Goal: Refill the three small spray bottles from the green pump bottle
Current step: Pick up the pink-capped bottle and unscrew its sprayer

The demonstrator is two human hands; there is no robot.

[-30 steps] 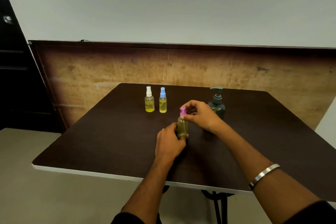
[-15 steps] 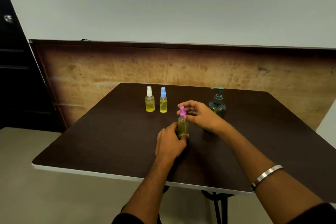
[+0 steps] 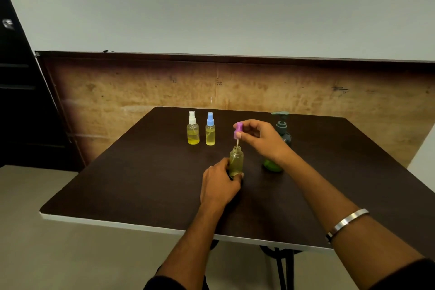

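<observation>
My left hand (image 3: 219,186) grips the base of a small clear spray bottle (image 3: 236,160) that stands upright on the dark table (image 3: 131,179), its neck uncovered. Just above that neck my right hand (image 3: 261,139) pinches the pink spray cap (image 3: 238,130), whose thin white tube still dips toward the opening. The green pump bottle (image 3: 281,127) stands behind my right hand, partly hidden by it. At the back left of the table stand a white-capped spray bottle (image 3: 193,128) and a blue-capped spray bottle (image 3: 210,129), both holding yellow liquid.
The table's white front edge (image 3: 141,226) runs below my forearms. A wooden wall panel (image 3: 235,87) rises behind the table, and a dark cabinet (image 3: 21,101) stands at the left. A metal bangle (image 3: 346,221) circles my right wrist.
My right hand has lifted the pink spray cap up off the small bottle, baring its neck. My left hand has stayed around the bottle's base.
</observation>
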